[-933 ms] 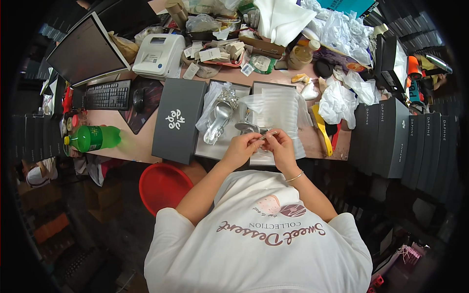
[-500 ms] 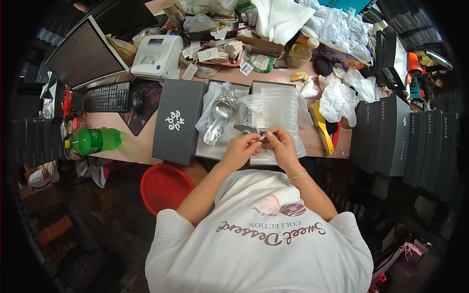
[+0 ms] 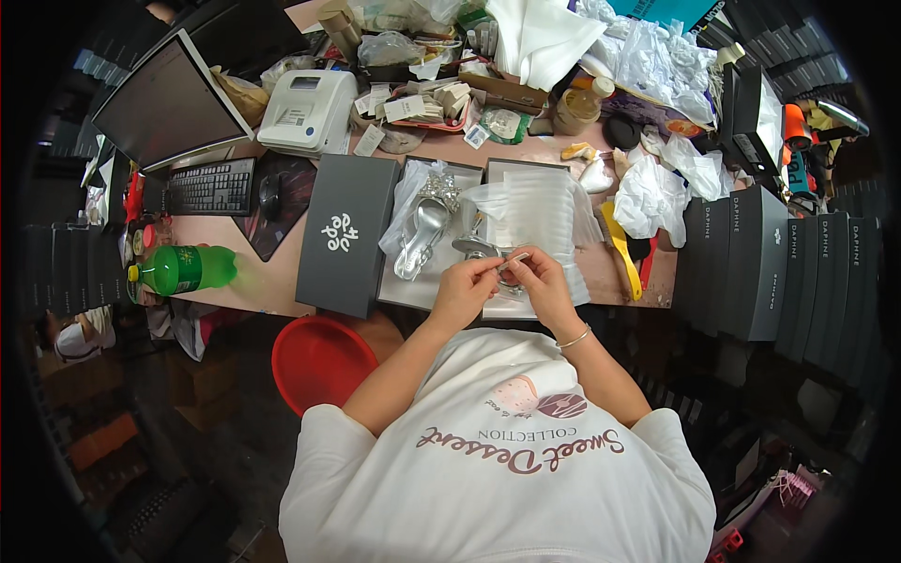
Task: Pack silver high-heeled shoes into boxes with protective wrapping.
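My left hand [image 3: 465, 289] and my right hand [image 3: 544, 284] meet over the front edge of an open shoebox, fingertips pinched together. Between them runs a thin, pale strap [image 3: 512, 262], seemingly part of a silver sandal [image 3: 475, 245] just beyond, partly hidden by my fingers and clear wrapping. To the left, another silver sandal [image 3: 428, 225] with a sparkling decorated band lies on tissue in the box [image 3: 422, 293]. Translucent white wrapping sheet [image 3: 540, 211] spreads over the box's right side.
A dark grey box lid [image 3: 340, 267] lies left of the shoebox. A yellow-handled brush [image 3: 620, 251] and crumpled white paper [image 3: 648, 192] are on the right. A green bottle [image 3: 188, 269], keyboard [image 3: 211, 186] and label printer [image 3: 305, 111] sit left. Stacked shoeboxes [image 3: 741, 267] stand right; a red basin [image 3: 319, 364] is below.
My fingers have shifted slightly on the thin strap, which is angled a little differently. Both hands stay in the same place; the view has moved slightly.
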### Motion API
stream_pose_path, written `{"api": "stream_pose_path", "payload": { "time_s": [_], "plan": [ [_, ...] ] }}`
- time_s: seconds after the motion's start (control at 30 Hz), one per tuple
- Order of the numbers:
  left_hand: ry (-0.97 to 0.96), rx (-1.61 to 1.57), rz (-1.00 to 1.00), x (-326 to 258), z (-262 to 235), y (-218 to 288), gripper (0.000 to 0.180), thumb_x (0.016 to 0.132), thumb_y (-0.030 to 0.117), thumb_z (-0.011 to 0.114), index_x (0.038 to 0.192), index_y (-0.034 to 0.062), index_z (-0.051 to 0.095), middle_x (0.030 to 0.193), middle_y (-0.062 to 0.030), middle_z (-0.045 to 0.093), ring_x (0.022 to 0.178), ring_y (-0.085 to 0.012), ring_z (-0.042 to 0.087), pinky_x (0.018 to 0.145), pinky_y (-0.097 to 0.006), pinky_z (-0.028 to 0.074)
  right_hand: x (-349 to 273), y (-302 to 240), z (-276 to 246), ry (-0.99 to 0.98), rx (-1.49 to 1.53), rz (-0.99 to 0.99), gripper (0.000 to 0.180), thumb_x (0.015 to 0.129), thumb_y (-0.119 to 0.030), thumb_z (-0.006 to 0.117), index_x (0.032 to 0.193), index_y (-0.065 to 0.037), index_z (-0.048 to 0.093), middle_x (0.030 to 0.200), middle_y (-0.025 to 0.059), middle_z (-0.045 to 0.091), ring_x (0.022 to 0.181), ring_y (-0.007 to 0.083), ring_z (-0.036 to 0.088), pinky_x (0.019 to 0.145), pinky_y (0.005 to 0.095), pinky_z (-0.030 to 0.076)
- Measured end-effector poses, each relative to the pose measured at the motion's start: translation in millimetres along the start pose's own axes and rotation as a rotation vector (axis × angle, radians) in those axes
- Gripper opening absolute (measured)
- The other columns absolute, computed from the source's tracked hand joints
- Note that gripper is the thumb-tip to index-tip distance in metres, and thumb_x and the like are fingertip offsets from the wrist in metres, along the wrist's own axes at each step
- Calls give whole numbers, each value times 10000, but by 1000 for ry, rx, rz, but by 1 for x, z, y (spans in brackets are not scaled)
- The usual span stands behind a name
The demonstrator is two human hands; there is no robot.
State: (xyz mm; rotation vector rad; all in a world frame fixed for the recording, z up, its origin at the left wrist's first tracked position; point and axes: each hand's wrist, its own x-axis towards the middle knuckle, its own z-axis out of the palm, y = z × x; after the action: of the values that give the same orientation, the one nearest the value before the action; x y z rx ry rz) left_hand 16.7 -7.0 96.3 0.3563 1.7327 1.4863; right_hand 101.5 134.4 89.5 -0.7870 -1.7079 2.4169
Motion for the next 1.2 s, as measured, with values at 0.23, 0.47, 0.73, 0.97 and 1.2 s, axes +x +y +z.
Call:
{"api": "stream_pose_path", "payload": {
  "time_s": [0.23, 0.47, 0.73, 0.97, 1.2],
  "plan": [
    [25, 191, 212, 0, 3, -4, 242, 913, 61, 533, 1121, -25, 623, 828, -72, 617, 676, -106, 597, 609, -242, 493, -1, 2, -5, -18, 48, -1, 100, 925, -80, 562, 989, -8, 589, 841, 26, 620, 762, 74, 571, 708, 214, 486],
    [-54, 171, 224, -1, -1, -3, 314, 909, 48, 533, 1218, 9, 568, 802, -33, 590, 671, -81, 555, 631, -234, 480, -4, -2, -5, -80, -16, -58, 104, 925, -62, 555, 999, 5, 584, 865, 30, 624, 787, 75, 577, 728, 214, 491],
    [50, 118, 270, -5, 8, -7, 364, 892, 20, 539, 1256, 9, 529, 765, -28, 576, 671, -68, 534, 613, -227, 466, -5, -2, -6, -76, -18, -39, 119, 926, -65, 555, 1013, 9, 587, 877, 28, 622, 798, 78, 578, 741, 223, 494],
    [215, 374, 530, -4, 16, -6, 376, 836, -41, 532, 1208, 8, 555, 805, -67, 592, 677, -121, 559, 612, -261, 474, -11, -7, 1, -37, -547, -326, 115, 873, -28, 589, 977, 16, 610, 858, 80, 627, 766, 152, 605, 725, 263, 500],
    [16, 172, 345, -8, -11, -11, 513, 816, -62, 493, 1316, 44, 442, 874, -121, 585, 755, -197, 580, 714, -299, 477, -5, -34, 0, -131, -618, -348, 200, 840, -3, 598, 1037, -2, 633, 945, 121, 600, 823, 222, 606, 729, 302, 490]
  ]
}}
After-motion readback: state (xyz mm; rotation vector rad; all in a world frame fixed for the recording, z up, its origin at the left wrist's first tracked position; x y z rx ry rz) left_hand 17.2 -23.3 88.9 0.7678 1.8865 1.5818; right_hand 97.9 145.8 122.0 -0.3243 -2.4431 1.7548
